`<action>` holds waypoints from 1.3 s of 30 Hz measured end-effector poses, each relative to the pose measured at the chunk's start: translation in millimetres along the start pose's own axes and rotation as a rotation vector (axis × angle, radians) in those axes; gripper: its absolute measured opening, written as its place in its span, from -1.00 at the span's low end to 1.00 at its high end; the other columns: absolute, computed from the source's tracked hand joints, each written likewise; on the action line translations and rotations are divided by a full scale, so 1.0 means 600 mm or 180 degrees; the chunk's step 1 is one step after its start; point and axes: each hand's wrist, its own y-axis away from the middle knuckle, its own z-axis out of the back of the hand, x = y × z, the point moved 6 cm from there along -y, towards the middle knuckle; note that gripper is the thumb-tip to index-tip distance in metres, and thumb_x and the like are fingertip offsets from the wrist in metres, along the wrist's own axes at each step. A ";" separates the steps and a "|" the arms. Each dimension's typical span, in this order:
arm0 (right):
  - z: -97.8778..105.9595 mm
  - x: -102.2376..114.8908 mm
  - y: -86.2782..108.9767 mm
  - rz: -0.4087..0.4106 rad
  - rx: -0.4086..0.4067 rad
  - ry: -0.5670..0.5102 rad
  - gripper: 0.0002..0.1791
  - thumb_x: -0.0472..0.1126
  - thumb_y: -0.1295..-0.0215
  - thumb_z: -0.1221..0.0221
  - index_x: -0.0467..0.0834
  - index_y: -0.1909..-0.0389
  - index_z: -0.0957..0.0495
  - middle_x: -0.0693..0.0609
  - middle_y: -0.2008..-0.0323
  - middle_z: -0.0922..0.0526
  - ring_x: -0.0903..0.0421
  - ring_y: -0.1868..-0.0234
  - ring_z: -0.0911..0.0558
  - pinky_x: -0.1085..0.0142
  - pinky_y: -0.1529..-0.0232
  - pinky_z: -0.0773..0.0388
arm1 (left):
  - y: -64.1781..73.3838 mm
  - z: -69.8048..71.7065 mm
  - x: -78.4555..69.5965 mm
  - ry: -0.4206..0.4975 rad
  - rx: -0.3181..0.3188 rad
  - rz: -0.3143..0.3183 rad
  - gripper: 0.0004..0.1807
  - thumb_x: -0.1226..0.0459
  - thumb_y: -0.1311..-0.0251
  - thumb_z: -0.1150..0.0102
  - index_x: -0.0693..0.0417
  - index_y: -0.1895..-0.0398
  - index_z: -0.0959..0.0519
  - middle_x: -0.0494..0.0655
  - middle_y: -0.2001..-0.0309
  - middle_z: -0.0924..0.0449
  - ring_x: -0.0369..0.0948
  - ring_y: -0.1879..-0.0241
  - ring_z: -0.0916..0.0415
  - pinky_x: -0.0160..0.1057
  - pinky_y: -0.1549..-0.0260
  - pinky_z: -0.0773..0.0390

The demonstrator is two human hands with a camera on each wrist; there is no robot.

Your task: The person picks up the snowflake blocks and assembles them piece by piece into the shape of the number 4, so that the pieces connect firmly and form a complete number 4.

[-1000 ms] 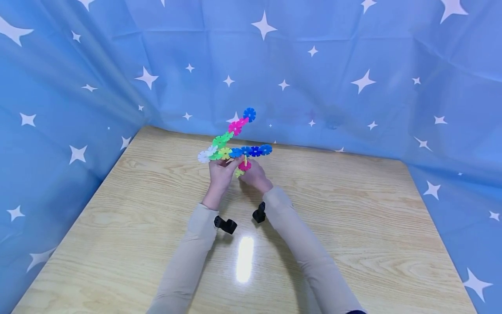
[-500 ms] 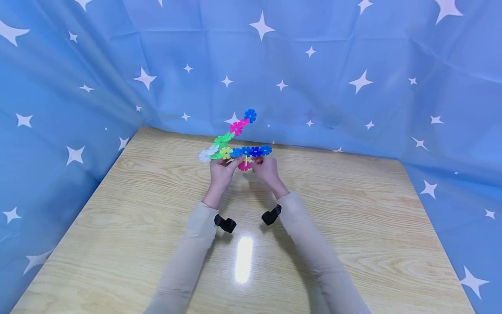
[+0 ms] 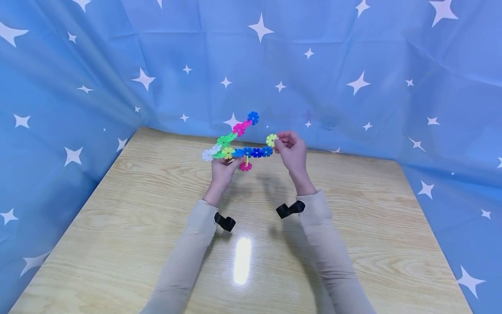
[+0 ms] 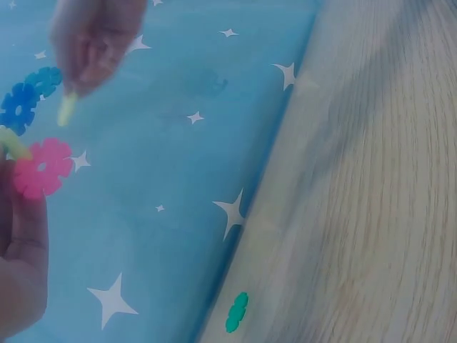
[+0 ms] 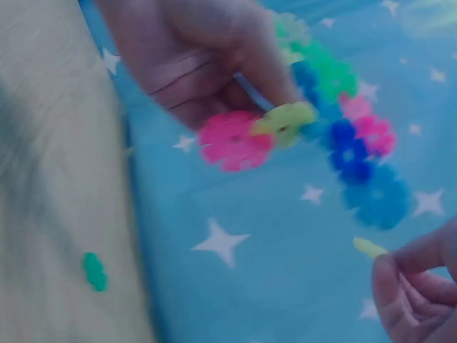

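My left hand (image 3: 222, 175) holds a joined chain of plastic snowflake discs (image 3: 256, 152) above the far part of the table. The chain forms a sideways V, with white discs (image 3: 207, 155) at its corner. One arm slants up to a blue disc (image 3: 253, 117); the other runs right to several blue discs. Beneath that lower arm, a yellow disc seen edge-on carries a pink disc (image 3: 245, 166). Between thumb and fingers, my right hand (image 3: 295, 156) pinches a loose yellow-green snowflake disc (image 3: 271, 140), just above the chain's right end. In the right wrist view a gap separates them.
A lone green disc (image 4: 237, 312) lies on the wooden table (image 3: 361, 226), seen in both wrist views. Behind the table's far edge hangs a blue curtain (image 3: 325, 78) with white stars. Black wrist cameras (image 3: 290, 209) are strapped over both sleeves.
My right hand has moved from beneath the chain, beside the pink disc, up and right, taking the yellow-green disc with it. My left hand and the chain have barely moved.
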 end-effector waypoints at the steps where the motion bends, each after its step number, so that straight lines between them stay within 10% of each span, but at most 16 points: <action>1: 0.003 0.009 0.001 0.0085 -0.0015 -0.0047 -0.83 -0.52 -0.16 -0.13 -0.47 0.21 -0.51 -0.01 0.49 -0.54 0.26 0.56 -0.57 0.35 0.40 -0.66 | 0.000 -0.001 0.002 -0.0012 0.0007 0.0011 -0.81 0.50 -0.02 -0.30 0.06 0.39 -0.56 -0.30 0.50 -0.57 -0.38 0.39 -0.54 -0.44 0.34 -0.59; 21: -0.021 0.100 0.053 0.1317 0.0273 0.1076 -0.91 -0.50 -0.13 -0.17 -0.43 0.35 -0.62 -0.22 0.51 -0.63 -0.01 0.54 -0.59 0.44 0.50 -0.56 | 0.003 -0.037 0.020 -0.0310 0.0198 0.0066 -0.67 0.45 -0.03 -0.32 0.33 0.10 -0.51 -0.12 0.33 -0.62 -0.34 0.35 -0.55 -0.40 0.32 -0.60; 39: -0.031 0.103 0.053 0.1033 0.0592 0.1650 -0.87 -0.41 -0.17 -0.17 -0.39 0.36 -0.66 -0.19 0.50 -0.67 0.02 0.57 -0.58 0.29 0.56 -0.53 | 0.015 -0.051 0.032 -0.0427 0.0373 0.0010 -0.66 0.47 -0.07 -0.27 0.35 0.07 -0.48 0.12 0.20 -0.59 -0.27 0.23 -0.55 -0.27 0.13 -0.61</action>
